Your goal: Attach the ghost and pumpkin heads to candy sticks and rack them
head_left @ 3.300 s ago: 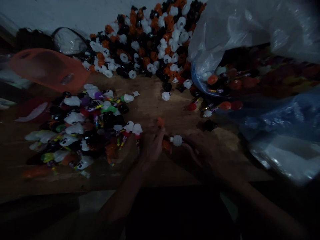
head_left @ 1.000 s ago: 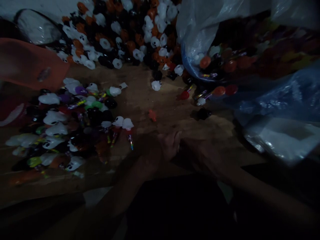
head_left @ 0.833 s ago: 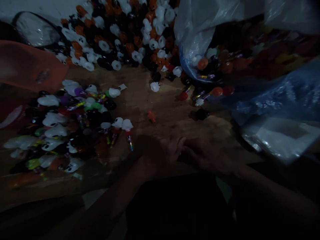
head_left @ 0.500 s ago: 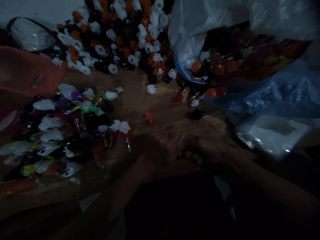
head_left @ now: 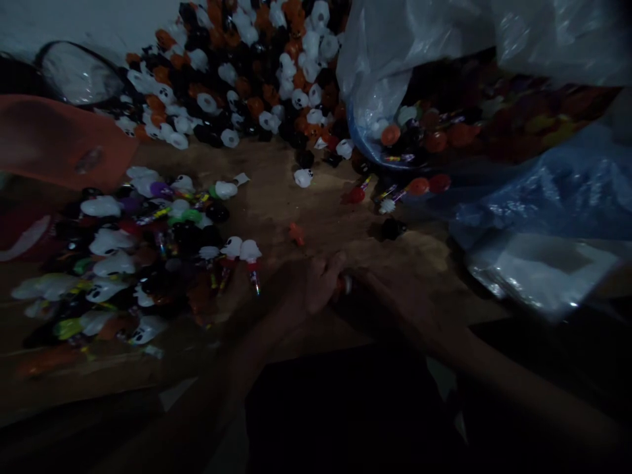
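Note:
Near the table's front edge, my left hand point(head_left: 318, 283) is closed around a small orange piece with a white end point(head_left: 345, 284). My right hand point(head_left: 388, 289) is just to the right of it, dark and blurred, its fingers pointing at the piece; whether it touches the piece is hard to see. A small orange figure point(head_left: 296, 234) lies on the wood beyond my left hand. Two white ghost-shaped pieces point(head_left: 250, 251) with thin coloured tubes lie to the left. A black piece point(head_left: 392, 228) rests beyond my right hand.
Many ghost and skull pieces point(head_left: 111, 242) cover the left of the wooden table point(head_left: 266, 197). A big heap of white, orange and black caps point(head_left: 269, 122) lies at the back. At the right, an open plastic bag point(head_left: 375, 72) holds more pieces. An orange sheet point(head_left: 59, 141) lies far left.
My hands were together and have moved slightly apart, and the orange piece now shows between them. The whole view has shifted slightly.

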The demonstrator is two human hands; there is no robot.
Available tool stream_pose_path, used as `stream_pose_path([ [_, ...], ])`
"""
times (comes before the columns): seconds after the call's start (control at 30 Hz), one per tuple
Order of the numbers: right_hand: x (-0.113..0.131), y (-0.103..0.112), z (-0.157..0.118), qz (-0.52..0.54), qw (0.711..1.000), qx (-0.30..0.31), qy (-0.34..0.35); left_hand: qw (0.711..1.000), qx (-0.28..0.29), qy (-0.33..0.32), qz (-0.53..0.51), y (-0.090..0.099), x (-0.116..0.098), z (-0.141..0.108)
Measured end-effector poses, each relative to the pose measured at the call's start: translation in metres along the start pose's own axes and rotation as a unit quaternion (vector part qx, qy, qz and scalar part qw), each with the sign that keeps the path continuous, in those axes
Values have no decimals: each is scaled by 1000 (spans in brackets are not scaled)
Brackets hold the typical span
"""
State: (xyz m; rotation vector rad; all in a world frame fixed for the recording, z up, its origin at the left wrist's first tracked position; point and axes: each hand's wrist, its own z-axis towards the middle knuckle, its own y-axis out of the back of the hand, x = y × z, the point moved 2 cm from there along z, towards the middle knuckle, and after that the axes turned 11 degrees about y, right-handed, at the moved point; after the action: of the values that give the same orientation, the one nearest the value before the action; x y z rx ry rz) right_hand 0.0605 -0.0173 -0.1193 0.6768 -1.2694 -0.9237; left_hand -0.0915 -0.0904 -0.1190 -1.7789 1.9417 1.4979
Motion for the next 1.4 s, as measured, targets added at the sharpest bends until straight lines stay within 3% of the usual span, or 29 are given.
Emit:
stream_pose_path([
  [0.13,-6,-1,-4,7,999,-14,43,1000,-6,-20,18,5,-9,-6],
  [0.3,-5,-7,0,69,996,56,27,991,-1,-53,120,3,-9,-6],
  [0.53,3,4,6,199,979,-9,-47,991,-62,-89,81,1,-11,0],
  [0.87,-1,-4,-3,81,989,-31,-124,993,-77,-76,38,0,-9,-5],
  [1.0,1,-2,0,39,987,-61,-145,998,-46,-23,-43,1,-5,-3],
  [1.2,-6,0,1,151,968,-155,-129,994,26,-41,-94,6,4,0],
  [1.27,-10,1,1,181,963,-148,-131,996,40,-38,-74,10,9,-1],
  [1.4,-9,9,8,220,967,-75,-109,996,79,-42,10,15,17,1],
])
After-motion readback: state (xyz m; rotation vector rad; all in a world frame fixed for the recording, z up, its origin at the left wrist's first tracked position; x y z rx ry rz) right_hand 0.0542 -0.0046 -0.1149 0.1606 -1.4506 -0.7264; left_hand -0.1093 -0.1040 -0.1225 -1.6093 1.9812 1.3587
